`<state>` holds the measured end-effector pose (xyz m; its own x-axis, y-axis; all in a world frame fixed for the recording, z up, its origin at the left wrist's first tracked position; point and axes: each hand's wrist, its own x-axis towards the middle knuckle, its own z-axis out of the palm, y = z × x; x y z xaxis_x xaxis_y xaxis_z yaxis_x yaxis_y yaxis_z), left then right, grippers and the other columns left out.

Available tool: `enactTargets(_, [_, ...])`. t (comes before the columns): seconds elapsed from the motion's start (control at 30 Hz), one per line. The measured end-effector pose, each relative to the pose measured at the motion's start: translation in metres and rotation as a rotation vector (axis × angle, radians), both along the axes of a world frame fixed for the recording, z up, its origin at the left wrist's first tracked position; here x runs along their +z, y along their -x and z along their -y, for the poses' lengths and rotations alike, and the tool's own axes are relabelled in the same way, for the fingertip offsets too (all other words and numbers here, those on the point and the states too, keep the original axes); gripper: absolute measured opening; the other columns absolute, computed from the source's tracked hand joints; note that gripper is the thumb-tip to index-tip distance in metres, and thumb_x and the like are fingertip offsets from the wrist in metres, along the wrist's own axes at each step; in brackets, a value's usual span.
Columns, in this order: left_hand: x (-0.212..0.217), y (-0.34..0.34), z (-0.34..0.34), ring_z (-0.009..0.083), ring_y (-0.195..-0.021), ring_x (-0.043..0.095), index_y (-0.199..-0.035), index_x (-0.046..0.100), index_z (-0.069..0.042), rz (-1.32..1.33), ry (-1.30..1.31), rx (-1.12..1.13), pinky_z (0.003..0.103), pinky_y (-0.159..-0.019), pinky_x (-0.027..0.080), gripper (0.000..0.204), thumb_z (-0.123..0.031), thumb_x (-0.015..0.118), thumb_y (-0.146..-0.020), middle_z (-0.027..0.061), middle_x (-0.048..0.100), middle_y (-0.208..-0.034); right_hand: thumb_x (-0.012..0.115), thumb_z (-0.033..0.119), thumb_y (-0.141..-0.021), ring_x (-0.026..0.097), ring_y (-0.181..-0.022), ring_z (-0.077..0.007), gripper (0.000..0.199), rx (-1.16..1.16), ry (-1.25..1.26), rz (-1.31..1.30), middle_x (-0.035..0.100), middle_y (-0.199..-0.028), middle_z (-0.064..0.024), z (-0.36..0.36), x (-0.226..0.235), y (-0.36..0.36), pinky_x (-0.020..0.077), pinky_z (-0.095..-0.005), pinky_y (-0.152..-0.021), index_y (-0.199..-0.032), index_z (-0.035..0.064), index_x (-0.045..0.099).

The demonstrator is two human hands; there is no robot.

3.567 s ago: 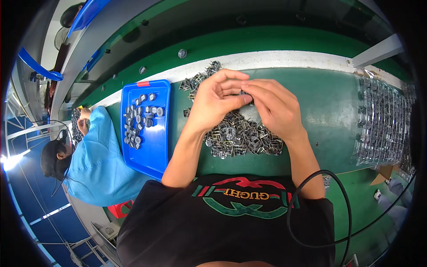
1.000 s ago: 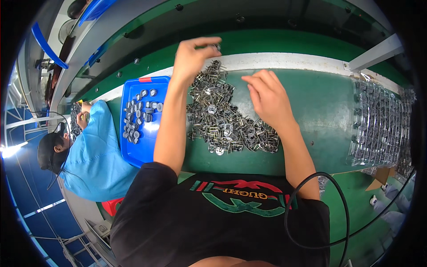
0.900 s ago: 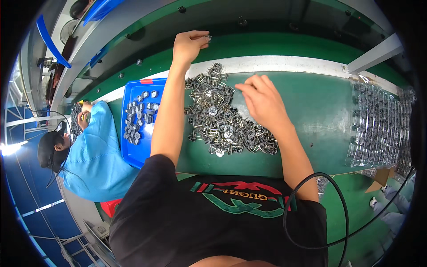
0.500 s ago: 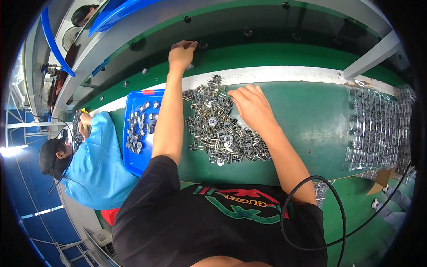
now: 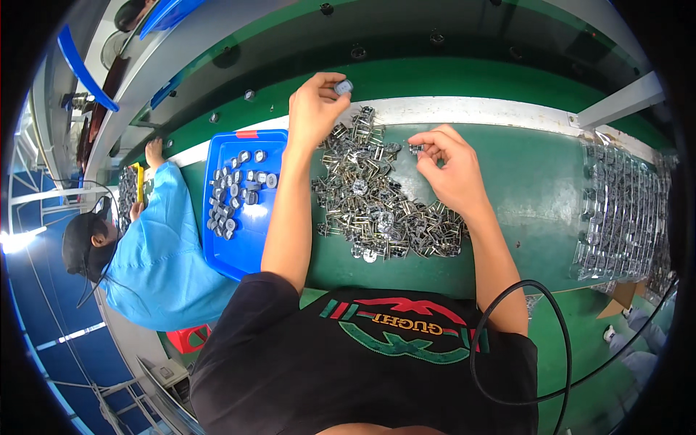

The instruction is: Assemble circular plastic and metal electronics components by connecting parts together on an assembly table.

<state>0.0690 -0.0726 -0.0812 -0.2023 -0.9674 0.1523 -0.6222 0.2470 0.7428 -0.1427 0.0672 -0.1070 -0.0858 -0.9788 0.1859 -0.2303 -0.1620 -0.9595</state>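
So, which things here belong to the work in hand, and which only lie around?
In use:
- small round part in the left hand
- small metal piece in the right hand
- pile of metal parts
- blue tray

Lying about:
- clear blister trays
- black cable

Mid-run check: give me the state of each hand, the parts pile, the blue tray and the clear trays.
Left hand: raised, pinching a small round grey part.
Right hand: pinching a small metal part above the pile.
Metal parts pile: loose, heaped on green table.
Blue tray: partly filled.
Clear trays: stacked at right.
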Motion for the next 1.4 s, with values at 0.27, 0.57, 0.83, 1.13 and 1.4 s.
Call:
enactTargets(0.27, [0.019,0.022,-0.078,0.0139,-0.092,0.066,-0.119,0.062,0.005,-0.677,-0.374,-0.251,0.025,-0.082,0.054,0.036,0.01,0.066,-0.084,0.0104,0.068,-0.106,0.076,0.0,-0.08,0.061,-0.078,-0.0092,0.022,-0.014,0.022,0.274,0.062,-0.093,-0.0042,0.0,0.0,-0.002,0.0497,-0.0232,-0.07,-0.1,-0.0009,0.066])
enactTargets(0.57, [0.007,0.03,-0.1,0.0195,-0.097,0.068,-0.123,0.06,0.004,-0.856,-0.534,-0.276,0.03,-0.084,0.055,0.038,0.007,0.065,-0.087,0.0157,0.069,-0.111,0.069,-0.003,-0.087,0.063,-0.088,-0.0117,0.015,-0.024,0.108,0.469,0.065,-0.099,-0.008,-0.005,0.005,-0.007,0.0512,-0.0251,-0.076,-0.102,-0.005,0.065])
enactTargets(0.83, [0.006,0.028,-0.102,0.0147,-0.086,0.067,-0.124,0.06,0.004,-0.819,-0.566,-0.264,0.027,-0.076,0.055,0.038,0.006,0.066,-0.086,0.0114,0.069,-0.102,0.059,-0.006,-0.092,0.065,-0.088,-0.0146,0.032,-0.153,0.248,0.205,0.067,-0.117,-0.0146,-0.014,0.034,0.013,0.0536,-0.0263,-0.077,-0.124,-0.0052,0.06])
enactTargets(1.13, [0.015,0.024,-0.108,0.0063,-0.076,0.061,-0.126,0.06,0.006,-0.756,-0.563,-0.392,0.018,-0.068,0.049,0.043,0.011,0.067,-0.084,0.0057,0.066,-0.095,0.058,-0.008,-0.09,0.067,-0.084,-0.019,0.028,0.121,0.261,-0.022,0.065,-0.123,-0.0178,-0.021,0.041,0.013,0.0548,-0.0281,-0.076,-0.117,-0.003,0.066])
enactTargets(1.4, [0.012,0.024,-0.111,0.0082,-0.077,0.064,-0.122,0.062,0.005,-0.695,-0.463,-0.432,0.021,-0.068,0.053,0.042,0.003,0.073,-0.082,0.0074,0.067,-0.091,0.071,-0.008,-0.079,0.065,-0.083,-0.0191,0.027,0.002,0.351,-0.038,0.066,-0.099,-0.0102,-0.019,0.039,0.008,0.054,-0.0288,-0.067,-0.105,-0.0002,0.072])
